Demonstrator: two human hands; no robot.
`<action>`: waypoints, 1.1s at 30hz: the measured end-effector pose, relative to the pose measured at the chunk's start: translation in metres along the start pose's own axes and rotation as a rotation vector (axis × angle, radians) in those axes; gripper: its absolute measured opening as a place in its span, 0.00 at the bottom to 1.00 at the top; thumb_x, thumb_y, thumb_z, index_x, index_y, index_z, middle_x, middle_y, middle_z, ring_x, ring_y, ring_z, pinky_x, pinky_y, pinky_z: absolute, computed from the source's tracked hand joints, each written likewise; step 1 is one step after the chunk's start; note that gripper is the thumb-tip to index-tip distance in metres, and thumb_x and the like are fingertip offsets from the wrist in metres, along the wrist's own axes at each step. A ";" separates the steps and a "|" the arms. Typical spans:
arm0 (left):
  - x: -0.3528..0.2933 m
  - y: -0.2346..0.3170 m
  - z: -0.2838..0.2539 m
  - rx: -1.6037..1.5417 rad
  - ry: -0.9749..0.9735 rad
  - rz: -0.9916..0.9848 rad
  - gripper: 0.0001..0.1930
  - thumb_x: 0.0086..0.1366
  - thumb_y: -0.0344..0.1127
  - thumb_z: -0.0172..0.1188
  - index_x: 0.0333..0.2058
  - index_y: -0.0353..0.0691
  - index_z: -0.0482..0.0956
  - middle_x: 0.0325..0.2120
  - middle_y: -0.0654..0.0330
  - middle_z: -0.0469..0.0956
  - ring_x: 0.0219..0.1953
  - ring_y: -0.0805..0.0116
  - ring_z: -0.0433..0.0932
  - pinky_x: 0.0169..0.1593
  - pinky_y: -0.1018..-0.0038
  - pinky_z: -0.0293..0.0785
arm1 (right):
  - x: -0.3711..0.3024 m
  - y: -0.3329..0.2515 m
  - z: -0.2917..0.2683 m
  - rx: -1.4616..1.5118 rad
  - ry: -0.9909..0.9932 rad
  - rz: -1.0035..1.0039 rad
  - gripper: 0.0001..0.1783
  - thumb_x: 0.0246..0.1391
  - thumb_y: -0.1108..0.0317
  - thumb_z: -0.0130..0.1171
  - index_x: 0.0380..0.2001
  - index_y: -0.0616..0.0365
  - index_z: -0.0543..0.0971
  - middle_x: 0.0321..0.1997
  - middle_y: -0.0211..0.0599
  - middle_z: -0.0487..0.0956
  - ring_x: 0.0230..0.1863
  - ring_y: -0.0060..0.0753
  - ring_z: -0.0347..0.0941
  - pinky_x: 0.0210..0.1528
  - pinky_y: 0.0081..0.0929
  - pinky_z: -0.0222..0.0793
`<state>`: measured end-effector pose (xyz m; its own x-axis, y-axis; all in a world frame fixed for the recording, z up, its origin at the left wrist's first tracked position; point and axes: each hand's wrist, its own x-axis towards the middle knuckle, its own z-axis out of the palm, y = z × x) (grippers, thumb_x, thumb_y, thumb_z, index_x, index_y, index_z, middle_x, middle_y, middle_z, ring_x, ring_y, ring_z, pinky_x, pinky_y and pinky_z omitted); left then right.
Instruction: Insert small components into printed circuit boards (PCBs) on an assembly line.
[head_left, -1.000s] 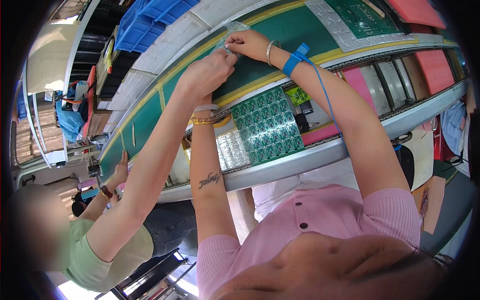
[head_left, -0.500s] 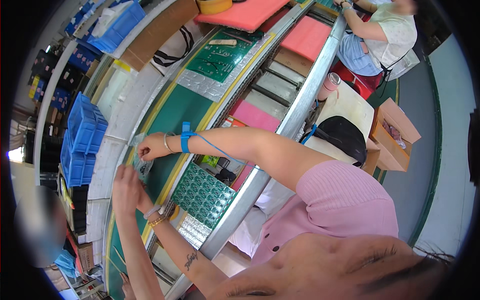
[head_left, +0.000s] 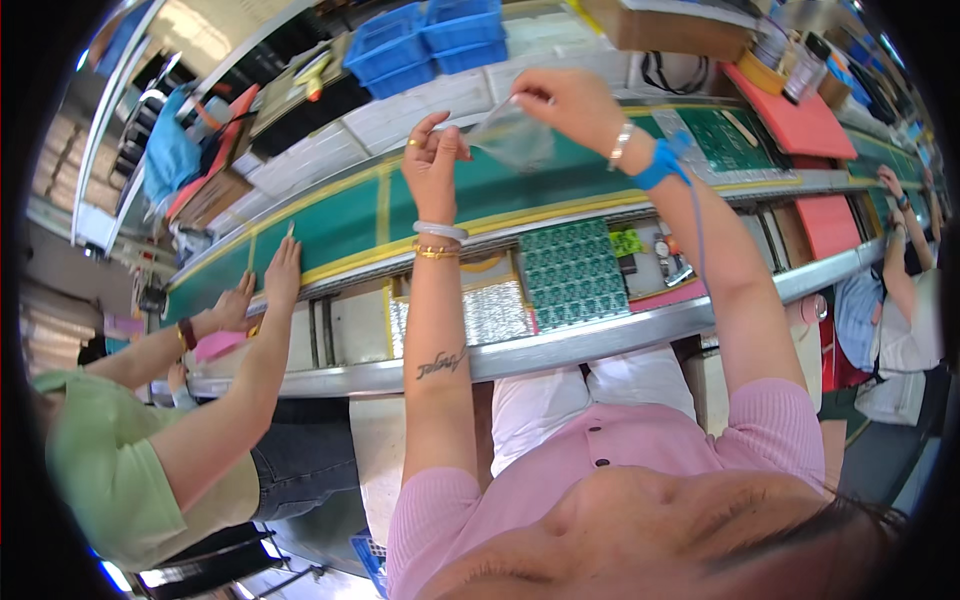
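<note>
Between my two hands a small clear plastic bag is held up over the green conveyor belt. My right hand pinches its upper corner between thumb and fingers. At the bag's left edge, my left hand has its thumb and fingertips drawn together on the film. Whether anything lies inside the bag cannot be made out. A blue wrist strap with a cord circles my right wrist. Below the hands, a green sheet of small circuit boards rests on the near side rack.
The green belt runs across, with yellow edges. A co-worker's hands work at the left. Blue bins stand beyond the belt. A larger green circuit board lies on silvery wrap at right, near red foam.
My view has swung round, bringing the co-worker at left into sight. My hands have moved apart, and the clear bag now stretches between them, raised over the belt.
</note>
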<state>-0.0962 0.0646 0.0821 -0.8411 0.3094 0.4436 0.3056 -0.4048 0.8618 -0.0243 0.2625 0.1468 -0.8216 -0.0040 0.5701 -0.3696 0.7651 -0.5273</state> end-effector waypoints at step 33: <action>-0.003 -0.067 -0.005 0.232 -0.535 -0.418 0.14 0.58 0.36 0.62 0.40 0.36 0.78 0.29 0.62 0.79 0.29 0.75 0.77 0.30 0.79 0.75 | -0.095 0.028 0.011 0.165 0.420 0.221 0.21 0.52 0.63 0.58 0.47 0.60 0.67 0.43 0.42 0.75 0.43 0.38 0.73 0.42 0.32 0.68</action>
<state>-0.1161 0.0864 0.0214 -0.5924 0.8022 0.0738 0.1429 0.0145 0.9896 0.0384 0.2770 0.0712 -0.6551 0.4321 0.6198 -0.2982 0.6059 -0.7375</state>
